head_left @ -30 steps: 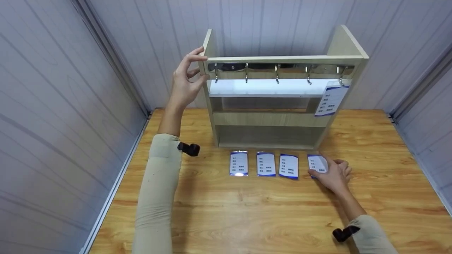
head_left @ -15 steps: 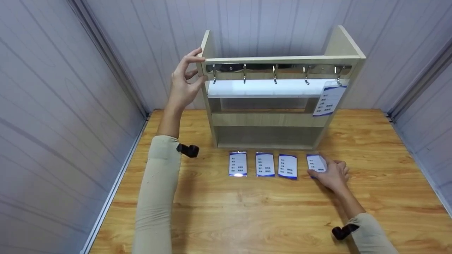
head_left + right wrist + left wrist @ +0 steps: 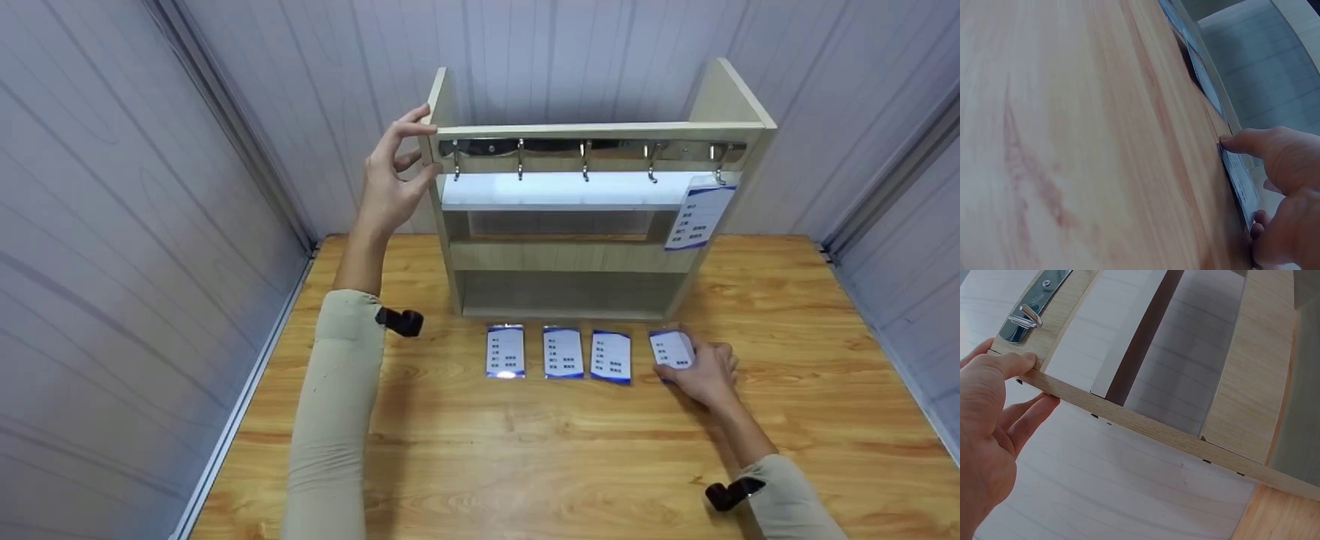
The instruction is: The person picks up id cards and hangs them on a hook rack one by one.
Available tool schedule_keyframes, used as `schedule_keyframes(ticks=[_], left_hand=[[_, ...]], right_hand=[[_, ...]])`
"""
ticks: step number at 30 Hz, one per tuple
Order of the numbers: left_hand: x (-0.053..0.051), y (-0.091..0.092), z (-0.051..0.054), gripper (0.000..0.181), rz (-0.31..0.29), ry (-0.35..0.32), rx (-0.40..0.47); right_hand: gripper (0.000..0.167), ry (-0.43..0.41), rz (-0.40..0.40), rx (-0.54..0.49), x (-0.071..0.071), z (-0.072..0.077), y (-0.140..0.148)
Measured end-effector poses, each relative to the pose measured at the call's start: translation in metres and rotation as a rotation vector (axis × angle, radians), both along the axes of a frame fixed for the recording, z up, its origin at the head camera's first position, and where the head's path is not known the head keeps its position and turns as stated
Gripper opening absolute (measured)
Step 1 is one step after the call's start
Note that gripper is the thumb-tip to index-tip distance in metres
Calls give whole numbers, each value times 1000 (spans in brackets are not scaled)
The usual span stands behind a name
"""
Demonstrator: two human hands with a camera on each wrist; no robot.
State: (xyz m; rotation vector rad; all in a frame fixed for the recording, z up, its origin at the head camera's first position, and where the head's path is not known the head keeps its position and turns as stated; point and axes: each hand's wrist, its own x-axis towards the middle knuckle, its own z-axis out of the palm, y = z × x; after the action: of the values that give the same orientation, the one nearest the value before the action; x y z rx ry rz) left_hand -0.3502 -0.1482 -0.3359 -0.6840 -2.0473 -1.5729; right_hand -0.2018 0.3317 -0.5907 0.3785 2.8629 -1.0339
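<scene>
My left hand [image 3: 394,176] grips the upper left side panel of a small wooden shelf [image 3: 571,257]. In the left wrist view its thumb presses the front face of the shelf [image 3: 1252,377], with fingers along the outer side. On the right, my right hand [image 3: 709,375] pinches a white and blue badge card [image 3: 670,349] between thumb and fingers at the table; in the right wrist view the card [image 3: 1239,180] spans between them. Palm and fingers cover its right part. Another badge card [image 3: 700,217] hangs tilted from the rightmost hook of a metal hook rail [image 3: 555,148].
Left of the right hand, three more cards lie in a row before the shelf: a left card [image 3: 505,351], a middle card [image 3: 563,352] and a right card [image 3: 611,356]. A wooden tabletop [image 3: 525,450] carries everything. Panelled walls [image 3: 150,225] close in the sides and back.
The scene shifts slightly as the head camera moves. Both hands keep their hold; the card under the right hand sits slightly further left relative to the fingers.
</scene>
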Motion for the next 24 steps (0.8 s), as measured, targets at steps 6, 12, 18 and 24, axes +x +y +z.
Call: schedule_keyframes(ticks=[6, 12, 18, 24], left_hand=[[0, -1, -1, 41, 6, -9, -6], [1, -1, -2, 40, 13, -5, -6], [1, -1, -1, 42, 2, -7, -1], [2, 0, 0, 42, 8, 0, -14]], right_hand=[[105, 24, 58, -56, 0, 1, 2], [107, 44, 89, -91, 1, 2, 3], [110, 96, 63, -100, 2, -3, 0], [107, 128, 66, -84, 4, -8, -1]])
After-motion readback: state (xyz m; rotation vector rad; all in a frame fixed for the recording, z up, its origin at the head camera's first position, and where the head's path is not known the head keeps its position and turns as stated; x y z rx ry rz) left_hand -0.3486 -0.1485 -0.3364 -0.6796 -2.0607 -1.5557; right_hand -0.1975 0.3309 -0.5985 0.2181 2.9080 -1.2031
